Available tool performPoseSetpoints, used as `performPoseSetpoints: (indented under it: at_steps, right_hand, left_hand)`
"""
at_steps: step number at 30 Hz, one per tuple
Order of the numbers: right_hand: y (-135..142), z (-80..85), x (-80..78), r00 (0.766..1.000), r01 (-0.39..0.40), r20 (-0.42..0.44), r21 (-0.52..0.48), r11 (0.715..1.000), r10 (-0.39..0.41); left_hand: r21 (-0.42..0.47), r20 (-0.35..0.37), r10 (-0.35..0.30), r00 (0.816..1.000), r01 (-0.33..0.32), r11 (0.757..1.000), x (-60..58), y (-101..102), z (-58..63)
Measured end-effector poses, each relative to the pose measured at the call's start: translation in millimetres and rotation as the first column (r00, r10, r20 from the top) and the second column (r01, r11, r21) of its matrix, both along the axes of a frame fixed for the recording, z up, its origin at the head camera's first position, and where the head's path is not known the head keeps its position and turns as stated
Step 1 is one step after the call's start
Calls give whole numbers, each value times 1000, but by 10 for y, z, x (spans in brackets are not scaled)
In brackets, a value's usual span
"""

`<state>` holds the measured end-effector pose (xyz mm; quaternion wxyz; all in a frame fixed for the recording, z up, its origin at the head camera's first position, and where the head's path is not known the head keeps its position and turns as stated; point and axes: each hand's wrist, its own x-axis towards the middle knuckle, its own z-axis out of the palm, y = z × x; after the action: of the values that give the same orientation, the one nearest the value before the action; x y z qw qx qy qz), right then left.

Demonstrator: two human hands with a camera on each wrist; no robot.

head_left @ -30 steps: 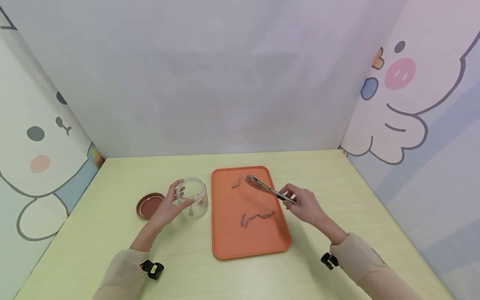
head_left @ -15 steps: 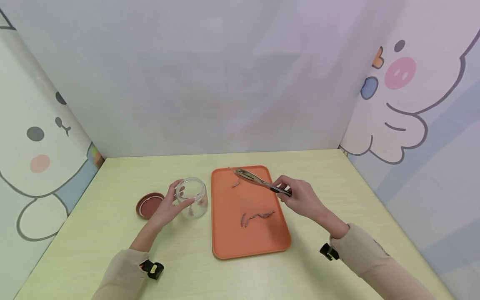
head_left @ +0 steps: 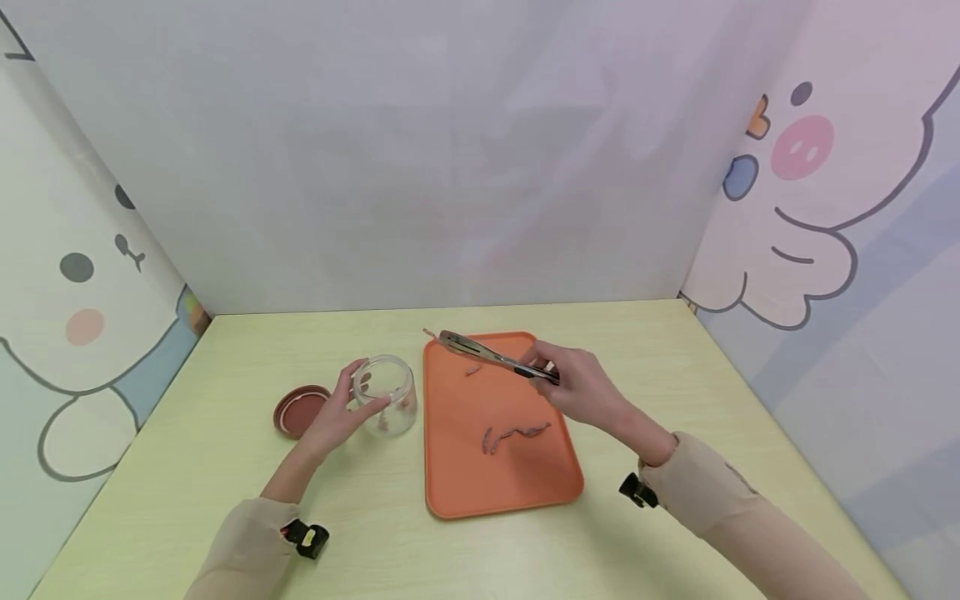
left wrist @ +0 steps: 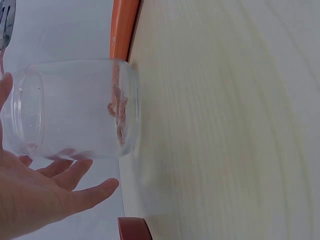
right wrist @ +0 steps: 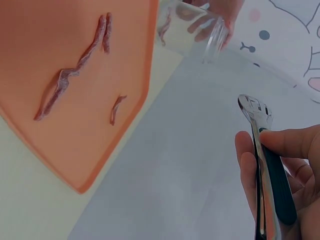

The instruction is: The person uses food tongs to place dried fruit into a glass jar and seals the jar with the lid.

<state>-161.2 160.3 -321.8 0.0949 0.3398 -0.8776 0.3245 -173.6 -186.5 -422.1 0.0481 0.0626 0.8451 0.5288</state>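
My left hand [head_left: 330, 425] grips a clear glass jar [left wrist: 75, 107] by its side, thumb at the rim. A few reddish-brown dried strips [left wrist: 119, 112] lie on the jar's bottom. Metal tongs [head_left: 480, 350] with dark handle grips are held in my right hand [head_left: 581, 387], above the far part of the orange tray [head_left: 502, 487]. From their tips a thin reddish strip [head_left: 430, 333] sticks out toward the left. In the left wrist view, the tong head [left wrist: 6, 22] and strip appear beside the jar's mouth. Several more strips [right wrist: 62, 82] lie on the tray.
A red-brown round lid [head_left: 302, 412] lies left of the jar, partly behind the left hand. A pale wall [head_left: 450, 167] rises behind the light wood table [head_left: 375, 542], with cartoon-printed panels [head_left: 825, 192] at both sides.
My right hand has moved left and away from me, carrying the tongs and strip from over the tray toward the jar. The left hand and jar have stayed in place.
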Motion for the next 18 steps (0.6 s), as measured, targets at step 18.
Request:
performPoseSetpoints:
  at_steps: [18]
  right_hand:
    - [-322, -149, -26, 996, -82, 35, -36, 996, 83]
  left_hand:
    - [16, 12, -3, 1000, 3, 1000, 3, 12, 12]
